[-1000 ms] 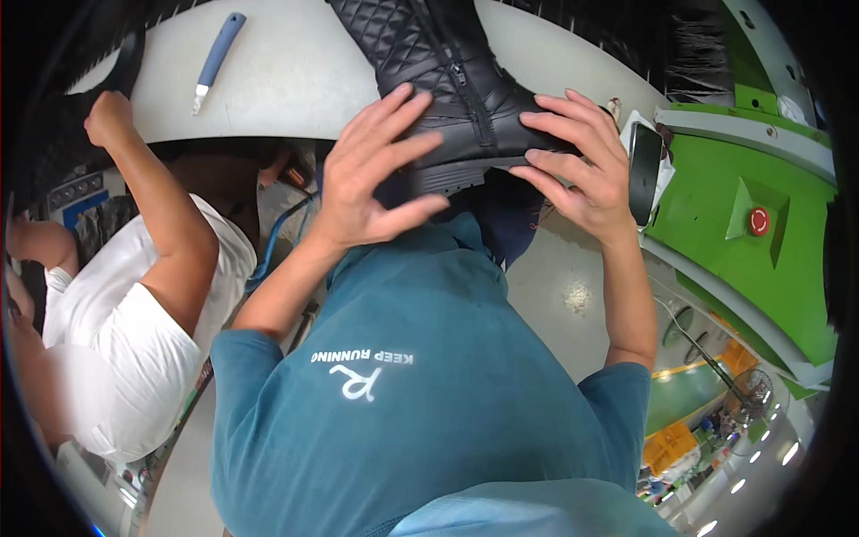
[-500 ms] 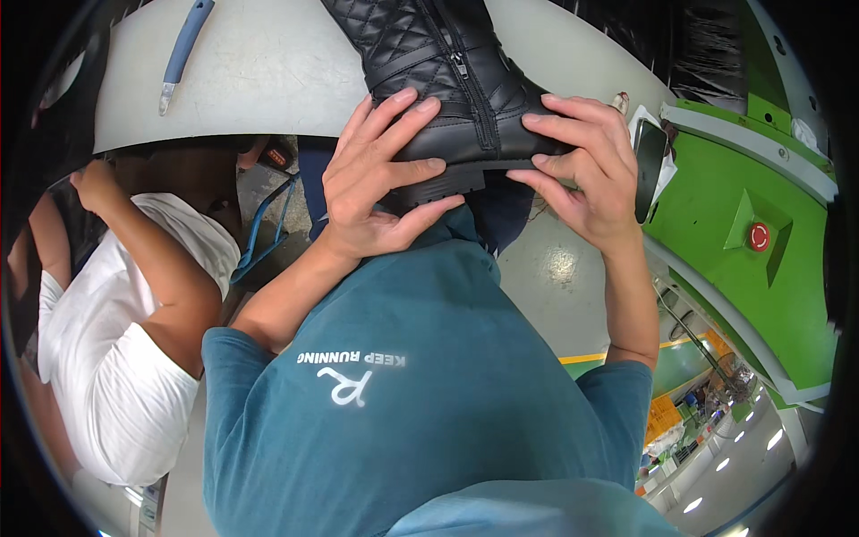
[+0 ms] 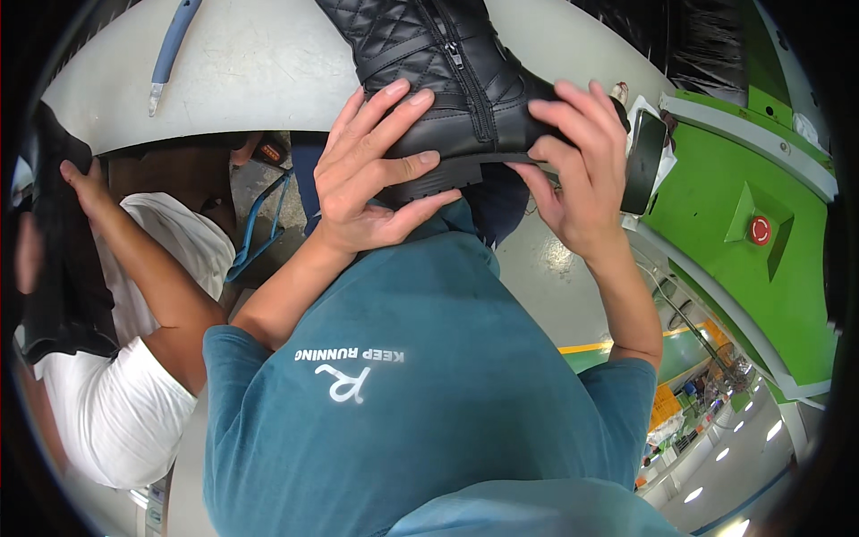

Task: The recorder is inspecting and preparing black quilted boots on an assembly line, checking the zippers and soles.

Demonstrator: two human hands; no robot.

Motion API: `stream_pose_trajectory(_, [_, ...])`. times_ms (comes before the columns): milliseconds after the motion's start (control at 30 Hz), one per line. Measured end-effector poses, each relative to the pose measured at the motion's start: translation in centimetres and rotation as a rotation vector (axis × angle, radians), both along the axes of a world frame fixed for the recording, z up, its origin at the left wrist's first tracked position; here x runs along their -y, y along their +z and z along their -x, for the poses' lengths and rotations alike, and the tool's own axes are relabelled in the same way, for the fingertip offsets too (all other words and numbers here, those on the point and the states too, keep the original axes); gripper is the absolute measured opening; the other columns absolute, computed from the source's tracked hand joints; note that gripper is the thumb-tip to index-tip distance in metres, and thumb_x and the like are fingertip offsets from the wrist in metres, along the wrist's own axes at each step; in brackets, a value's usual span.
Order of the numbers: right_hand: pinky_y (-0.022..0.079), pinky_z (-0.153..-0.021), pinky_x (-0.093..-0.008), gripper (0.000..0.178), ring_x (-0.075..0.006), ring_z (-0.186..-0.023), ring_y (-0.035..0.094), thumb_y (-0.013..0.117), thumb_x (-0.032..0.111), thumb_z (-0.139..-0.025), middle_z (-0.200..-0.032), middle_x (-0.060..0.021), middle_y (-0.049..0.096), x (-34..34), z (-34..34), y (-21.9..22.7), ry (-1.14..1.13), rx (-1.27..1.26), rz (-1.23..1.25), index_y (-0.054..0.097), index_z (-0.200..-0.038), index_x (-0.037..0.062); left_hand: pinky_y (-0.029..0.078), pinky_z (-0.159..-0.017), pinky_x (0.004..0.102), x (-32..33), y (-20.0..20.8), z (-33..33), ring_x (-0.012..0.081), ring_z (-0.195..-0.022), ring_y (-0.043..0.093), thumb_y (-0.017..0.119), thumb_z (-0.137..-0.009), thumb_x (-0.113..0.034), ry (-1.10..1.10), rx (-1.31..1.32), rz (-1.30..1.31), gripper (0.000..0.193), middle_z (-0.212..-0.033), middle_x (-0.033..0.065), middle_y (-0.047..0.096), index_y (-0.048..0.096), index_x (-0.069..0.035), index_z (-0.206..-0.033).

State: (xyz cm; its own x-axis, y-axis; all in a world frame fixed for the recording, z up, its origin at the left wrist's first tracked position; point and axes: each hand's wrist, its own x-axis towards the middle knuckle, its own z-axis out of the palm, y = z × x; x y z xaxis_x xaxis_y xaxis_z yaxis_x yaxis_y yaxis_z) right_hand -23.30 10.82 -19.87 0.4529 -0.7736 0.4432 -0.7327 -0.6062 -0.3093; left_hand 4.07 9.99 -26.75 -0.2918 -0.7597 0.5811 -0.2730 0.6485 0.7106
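A black quilted boot (image 3: 428, 72) with a side zipper lies on its side over the near edge of the pale table, shaft pointing away from me. My left hand (image 3: 376, 170) clasps its heel end, fingers spread on the upper and thumb below the chunky heel (image 3: 438, 182). Around the front part of the boot, my right hand (image 3: 582, 170) is bent, its fingertips on the upper and its thumb by the sole's edge. That hand covers much of the boot's toe end.
At the far left of the pale table (image 3: 259, 63) lies a blue-handled knife (image 3: 174, 45). A co-worker in a white shirt (image 3: 125, 403) sits at left with a dark item (image 3: 67, 286). On the right are a phone (image 3: 644, 161) and a green machine (image 3: 716, 197) with a red button (image 3: 760, 230).
The fingers of my right hand have bent more and shifted along the boot, which has turned slightly. My left hand keeps its hold. At left, the co-worker's dark item has come into view.
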Motion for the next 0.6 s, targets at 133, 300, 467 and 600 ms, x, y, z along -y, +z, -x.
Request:
stream_pose_trajectory(133, [0.047, -0.115, -0.0612, 0.039, -0.0386, -0.131, 0.067, 0.091, 0.008, -0.075, -0.136, -0.0089, 0.07, 0.6, 0.0, 1.2, 0.011, -0.055, -0.116, 0.06, -0.099, 0.0093, 0.041, -0.123, 0.0627, 0.1, -0.2, 0.1, 0.0484, -0.142, 0.063, 0.103, -0.068, -0.028, 0.013, -0.021, -0.004, 0.046, -0.138, 0.028, 0.075, 0.077, -0.007, -0.101])
stream_pose_trajectory(300, [0.053, -0.098, -0.0455, 0.051, -0.0302, -0.115, 0.073, 0.096, 0.01, -0.064, -0.12, -0.0014, 0.075, 2.1, 0.2, 2.8, -0.024, 0.024, -0.233, 0.064, -0.103, 0.0112, 0.041, -0.122, 0.0611, 0.1, 0.0, 0.5, 0.0432, -0.14, 0.066, 0.103, -0.067, -0.027, 0.038, -0.044, -0.025, 0.04, -0.136, 0.0216, 0.078, 0.079, -0.009, -0.093])
stream_pose_trajectory(467, [0.056, -0.089, -0.0422, 0.084, -0.0284, -0.102, 0.074, 0.103, 0.02, -0.051, -0.109, 0.0026, 0.076, 2.9, 0.3, 3.2, -0.124, 0.088, -0.295, 0.069, -0.128, 0.0165, 0.039, -0.125, 0.0586, -0.2, 0.2, 0.3, 0.0453, -0.146, 0.06, 0.1, -0.073, -0.017, -0.004, -0.08, -0.121, 0.051, -0.138, 0.0296, 0.074, 0.073, -0.001, -0.112])
stream_pose_trajectory(600, [0.059, -0.087, -0.0422, 0.095, -0.0268, -0.104, 0.076, 0.105, 0.03, -0.052, -0.11, -0.0003, 0.076, 4.3, 3.6, 2.2, -0.027, 0.111, -0.33, 0.069, -0.139, 0.0198, 0.038, -0.126, 0.0585, -0.4, 0.0, 0.4, 0.0431, -0.146, 0.061, 0.101, -0.073, -0.018, 0.001, -0.058, -0.111, 0.06, -0.138, 0.0269, 0.075, 0.068, -0.002, -0.121])
